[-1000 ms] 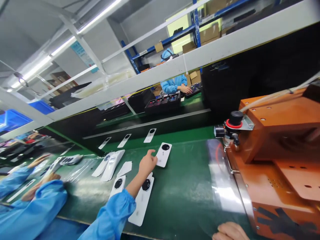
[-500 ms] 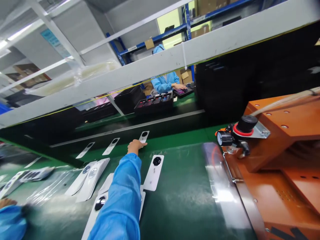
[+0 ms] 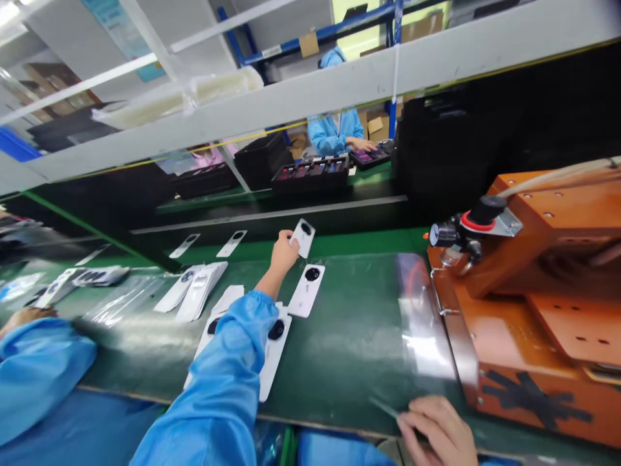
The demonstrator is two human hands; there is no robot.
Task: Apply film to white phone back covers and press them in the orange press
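Observation:
My left hand (image 3: 284, 251) pinches the lower left edge of a white phone back cover (image 3: 303, 237) with a black round camera ring, lifted over the green strip. Just below it, another white cover (image 3: 306, 290) lies on the green work surface. More white covers (image 3: 275, 353) lie beside and partly under my blue left sleeve. At the bottom right, my right hand (image 3: 436, 430) is closed on a thin pointed tool (image 3: 384, 407), whose tip points up and left; the tool's rear part is hidden by the fingers.
An orange machine (image 3: 524, 336) with a pressure gauge stands at the right. Stacked covers (image 3: 201, 291) lie left of centre. Single covers (image 3: 231, 243) rest along the far strip. A co-worker's sleeve (image 3: 43, 362) is at the left; another person (image 3: 337, 133) works behind the white beam (image 3: 291, 97).
My left hand has picked the cover up from the far strip and drawn it back. My right hand with the thin tool has come into view. The view has shifted, showing the near table edge.

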